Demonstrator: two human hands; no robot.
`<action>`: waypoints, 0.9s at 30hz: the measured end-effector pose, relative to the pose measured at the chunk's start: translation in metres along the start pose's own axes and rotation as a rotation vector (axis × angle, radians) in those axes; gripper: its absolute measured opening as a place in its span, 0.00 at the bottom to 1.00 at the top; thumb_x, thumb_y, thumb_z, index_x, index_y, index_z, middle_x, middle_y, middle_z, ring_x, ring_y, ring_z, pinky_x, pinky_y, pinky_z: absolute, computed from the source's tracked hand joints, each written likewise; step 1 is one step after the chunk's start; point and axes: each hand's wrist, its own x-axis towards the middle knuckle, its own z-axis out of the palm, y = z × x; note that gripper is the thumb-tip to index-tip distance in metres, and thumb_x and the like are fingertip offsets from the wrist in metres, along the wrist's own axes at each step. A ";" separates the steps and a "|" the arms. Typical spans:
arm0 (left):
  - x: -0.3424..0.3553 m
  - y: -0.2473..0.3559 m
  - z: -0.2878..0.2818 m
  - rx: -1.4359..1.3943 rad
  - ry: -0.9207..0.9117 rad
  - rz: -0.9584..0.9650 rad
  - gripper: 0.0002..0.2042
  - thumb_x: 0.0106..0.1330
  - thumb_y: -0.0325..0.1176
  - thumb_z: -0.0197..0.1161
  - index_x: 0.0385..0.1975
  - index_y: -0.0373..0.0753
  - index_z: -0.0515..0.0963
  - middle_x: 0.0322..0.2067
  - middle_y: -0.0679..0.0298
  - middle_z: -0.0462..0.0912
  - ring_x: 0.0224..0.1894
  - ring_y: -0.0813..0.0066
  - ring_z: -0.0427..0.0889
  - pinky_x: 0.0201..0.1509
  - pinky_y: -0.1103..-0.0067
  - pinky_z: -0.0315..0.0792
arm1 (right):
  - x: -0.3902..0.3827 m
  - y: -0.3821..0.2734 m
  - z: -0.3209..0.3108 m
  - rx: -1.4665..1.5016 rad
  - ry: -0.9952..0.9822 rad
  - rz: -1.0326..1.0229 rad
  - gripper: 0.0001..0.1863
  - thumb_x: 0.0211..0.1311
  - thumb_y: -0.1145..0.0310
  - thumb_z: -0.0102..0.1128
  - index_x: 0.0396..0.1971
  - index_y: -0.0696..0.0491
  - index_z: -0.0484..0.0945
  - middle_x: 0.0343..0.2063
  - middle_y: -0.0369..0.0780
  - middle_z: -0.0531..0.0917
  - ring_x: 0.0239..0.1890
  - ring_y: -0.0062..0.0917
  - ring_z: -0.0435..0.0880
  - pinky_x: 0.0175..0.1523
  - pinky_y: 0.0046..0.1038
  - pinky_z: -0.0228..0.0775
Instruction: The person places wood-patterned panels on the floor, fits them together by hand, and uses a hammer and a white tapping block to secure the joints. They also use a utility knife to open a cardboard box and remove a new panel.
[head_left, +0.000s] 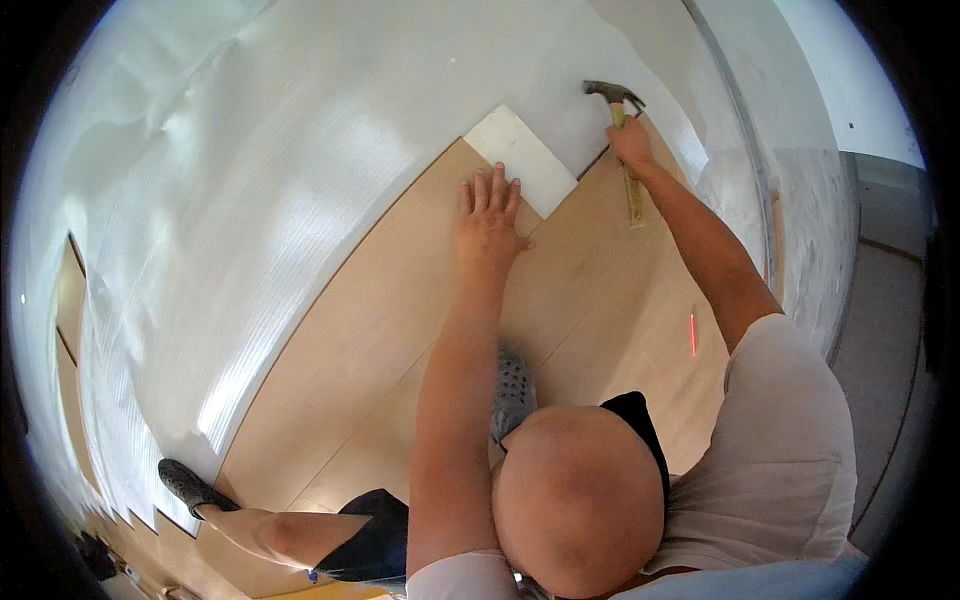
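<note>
My left hand (pixel 488 228) lies flat on the light wood-look floor planks (pixel 370 280), fingers spread. Its fingertips reach the lower left edge of a pale, flat, four-sided piece (pixel 525 155), which sits in the corner by the planks' far edge. In my right hand (pixel 630 145) is a claw hammer (pixel 635 205), gripped around its yellowish handle. The hammer's dark metal head points away from me, above the right-hand plank's end and apart from the pale piece.
A shiny whitish underlay sheet (pixel 290 130) spreads beyond the planks. A red pencil-like stick (pixel 693 333) rests on the planks at right. My bent knee (pixel 580 480) and a dark clog (pixel 190 487) are close by. More planks (pixel 70 290) lie far left; a long edge strip (pixel 745 120) runs along the right.
</note>
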 end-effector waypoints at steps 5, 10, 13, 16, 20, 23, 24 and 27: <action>0.007 -0.006 0.014 -0.014 -0.041 0.043 0.52 0.51 0.66 0.69 0.75 0.50 0.55 0.78 0.61 0.45 0.79 0.54 0.42 0.81 0.58 0.38 | -0.001 0.020 0.010 -0.048 -0.261 -0.231 0.24 0.55 0.65 0.59 0.50 0.63 0.76 0.45 0.57 0.83 0.47 0.49 0.84 0.52 0.45 0.76; 0.010 -0.012 0.023 -0.123 0.055 0.010 0.51 0.48 0.57 0.77 0.72 0.43 0.62 0.75 0.54 0.52 0.78 0.52 0.45 0.81 0.58 0.38 | 0.034 0.040 0.003 0.057 -0.335 -0.134 0.25 0.68 0.64 0.54 0.60 0.64 0.71 0.52 0.53 0.80 0.53 0.42 0.81 0.58 0.43 0.73; 0.015 -0.013 0.015 0.153 0.024 0.026 0.52 0.53 0.66 0.70 0.76 0.48 0.54 0.78 0.57 0.43 0.79 0.53 0.38 0.81 0.54 0.32 | 0.057 0.069 0.028 -0.080 -0.304 -0.268 0.26 0.72 0.63 0.53 0.65 0.61 0.68 0.58 0.52 0.78 0.57 0.43 0.79 0.62 0.41 0.70; 0.017 -0.016 0.009 0.161 -0.013 0.042 0.51 0.56 0.69 0.64 0.77 0.53 0.52 0.79 0.59 0.40 0.80 0.52 0.37 0.80 0.53 0.30 | 0.080 0.086 0.034 -0.147 -0.272 -0.207 0.28 0.67 0.63 0.57 0.64 0.59 0.70 0.57 0.52 0.77 0.56 0.46 0.78 0.60 0.43 0.70; 0.016 -0.014 0.009 0.176 -0.025 0.035 0.50 0.55 0.69 0.65 0.76 0.55 0.53 0.79 0.60 0.40 0.79 0.51 0.37 0.80 0.53 0.30 | 0.091 0.081 0.025 0.022 -0.137 0.209 0.23 0.62 0.64 0.56 0.55 0.62 0.76 0.46 0.52 0.84 0.46 0.45 0.83 0.51 0.40 0.74; 0.017 -0.011 0.014 0.140 0.018 0.014 0.51 0.54 0.68 0.68 0.76 0.55 0.53 0.79 0.60 0.40 0.79 0.51 0.38 0.80 0.53 0.31 | 0.094 0.083 0.017 -0.012 -0.501 -0.158 0.20 0.63 0.63 0.55 0.48 0.62 0.79 0.42 0.51 0.85 0.41 0.45 0.84 0.47 0.41 0.74; 0.019 -0.011 0.016 0.130 0.004 0.026 0.51 0.53 0.68 0.68 0.76 0.55 0.54 0.79 0.60 0.41 0.79 0.52 0.38 0.80 0.53 0.31 | 0.094 0.089 0.018 -0.037 -0.371 -0.182 0.20 0.63 0.63 0.55 0.48 0.62 0.79 0.42 0.51 0.85 0.41 0.46 0.84 0.46 0.41 0.74; 0.022 -0.011 0.018 0.140 0.039 0.010 0.51 0.52 0.67 0.69 0.76 0.55 0.55 0.79 0.61 0.41 0.79 0.52 0.39 0.80 0.53 0.32 | 0.098 0.108 0.025 0.016 -0.182 -0.321 0.19 0.63 0.64 0.54 0.48 0.62 0.79 0.41 0.52 0.84 0.42 0.47 0.83 0.48 0.43 0.74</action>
